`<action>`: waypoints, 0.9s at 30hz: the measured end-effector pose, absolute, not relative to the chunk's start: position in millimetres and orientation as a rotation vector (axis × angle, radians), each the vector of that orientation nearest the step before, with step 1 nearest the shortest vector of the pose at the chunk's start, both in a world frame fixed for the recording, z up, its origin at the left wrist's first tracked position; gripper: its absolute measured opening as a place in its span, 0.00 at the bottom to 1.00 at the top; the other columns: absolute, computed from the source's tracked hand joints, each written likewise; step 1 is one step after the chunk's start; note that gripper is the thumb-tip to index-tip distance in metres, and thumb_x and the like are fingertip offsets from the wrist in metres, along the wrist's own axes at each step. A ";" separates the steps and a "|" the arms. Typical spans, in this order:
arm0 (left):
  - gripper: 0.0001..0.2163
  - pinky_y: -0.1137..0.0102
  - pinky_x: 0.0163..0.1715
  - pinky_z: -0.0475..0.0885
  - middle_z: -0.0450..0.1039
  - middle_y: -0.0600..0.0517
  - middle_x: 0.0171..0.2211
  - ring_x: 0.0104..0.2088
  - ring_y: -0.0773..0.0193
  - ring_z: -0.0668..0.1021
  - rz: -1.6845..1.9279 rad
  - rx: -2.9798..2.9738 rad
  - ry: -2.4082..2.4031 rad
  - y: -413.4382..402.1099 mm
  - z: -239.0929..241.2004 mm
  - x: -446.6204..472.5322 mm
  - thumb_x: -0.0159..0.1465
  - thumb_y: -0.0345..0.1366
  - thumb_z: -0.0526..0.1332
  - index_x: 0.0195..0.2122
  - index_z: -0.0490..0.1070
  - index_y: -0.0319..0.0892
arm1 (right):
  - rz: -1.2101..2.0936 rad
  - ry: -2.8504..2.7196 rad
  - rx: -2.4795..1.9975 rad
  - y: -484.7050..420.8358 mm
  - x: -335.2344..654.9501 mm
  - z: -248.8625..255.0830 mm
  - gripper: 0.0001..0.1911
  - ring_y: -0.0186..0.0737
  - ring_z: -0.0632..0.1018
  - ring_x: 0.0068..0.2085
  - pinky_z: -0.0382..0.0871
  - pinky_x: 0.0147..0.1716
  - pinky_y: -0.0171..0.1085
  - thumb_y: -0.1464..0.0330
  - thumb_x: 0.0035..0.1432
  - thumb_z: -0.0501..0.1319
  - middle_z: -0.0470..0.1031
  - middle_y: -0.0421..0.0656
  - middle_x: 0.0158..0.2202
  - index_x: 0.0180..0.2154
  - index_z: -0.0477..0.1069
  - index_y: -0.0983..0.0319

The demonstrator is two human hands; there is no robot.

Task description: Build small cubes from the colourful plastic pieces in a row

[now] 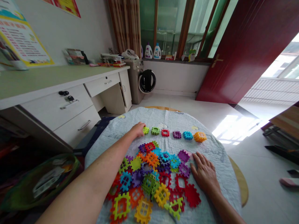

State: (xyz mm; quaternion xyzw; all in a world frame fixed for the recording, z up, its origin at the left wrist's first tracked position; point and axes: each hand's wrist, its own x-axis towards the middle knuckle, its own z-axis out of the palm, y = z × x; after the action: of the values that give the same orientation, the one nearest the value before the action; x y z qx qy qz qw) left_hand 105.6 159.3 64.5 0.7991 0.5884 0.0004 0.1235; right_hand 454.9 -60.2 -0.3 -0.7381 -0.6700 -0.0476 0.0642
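At the far side of the table, my left hand point(138, 129) has its fingers closed on a lime-green building block point(146, 130), the leftmost in a row. To its right stand a green block point(155, 131), a red block point(165, 133), a purple block point(177, 134), a blue block point(187, 135) and a larger yellow-orange block point(200, 137). Nearer me lies a heap of notched plastic panels, with an orange window panel point(152, 159) near its top. My right hand point(204, 171) rests open on the cloth, beside a purple panel point(184, 170) at the heap's right edge.
A pale blue cloth point(221, 174) covers the round table. Left of it are a white-fronted desk point(70, 115) and a green basket point(14, 199) of items. Farther back stand a washing machine point(135, 84) and an open dark-red door point(224, 56).
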 end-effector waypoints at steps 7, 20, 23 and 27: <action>0.29 0.71 0.49 0.70 0.71 0.48 0.51 0.50 0.56 0.76 -0.039 2.348 1.673 175.7 55.9 104.9 0.44 0.32 0.69 0.50 0.70 0.44 | -0.160 -2.016 -2.216 -60.1 455.6 -1.4 0.26 0.48 0.61 0.65 0.53 0.62 0.51 0.58 0.64 0.47 0.63 0.46 0.64 0.60 0.64 0.57; 0.29 0.72 0.47 0.70 0.71 0.48 0.52 0.49 0.57 0.76 -0.101 2.407 1.600 194.2 54.5 112.5 0.42 0.31 0.69 0.49 0.70 0.44 | -0.174 -2.012 -2.206 -60.2 454.9 -0.3 0.26 0.48 0.62 0.64 0.54 0.62 0.50 0.59 0.64 0.48 0.64 0.45 0.64 0.60 0.65 0.57; 0.29 0.72 0.46 0.70 0.73 0.49 0.50 0.48 0.57 0.76 -0.128 2.410 1.577 195.1 49.6 115.5 0.40 0.30 0.68 0.48 0.71 0.45 | -0.162 -2.008 -2.207 -60.2 454.7 0.0 0.26 0.47 0.62 0.65 0.53 0.62 0.50 0.60 0.64 0.48 0.64 0.45 0.64 0.60 0.65 0.57; 0.30 0.71 0.47 0.70 0.73 0.49 0.51 0.49 0.55 0.76 -0.133 2.415 1.571 195.4 45.3 115.3 0.40 0.30 0.67 0.48 0.70 0.46 | -0.154 -2.010 -2.211 -59.8 455.2 -0.5 0.26 0.47 0.62 0.65 0.53 0.62 0.49 0.60 0.63 0.48 0.63 0.44 0.64 0.60 0.65 0.57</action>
State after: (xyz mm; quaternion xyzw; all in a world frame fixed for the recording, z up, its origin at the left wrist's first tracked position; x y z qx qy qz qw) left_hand 115.3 195.4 45.3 0.8303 0.5403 -0.0459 0.1285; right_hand 455.2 -59.8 -0.5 -0.7369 -0.6699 -0.0515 0.0747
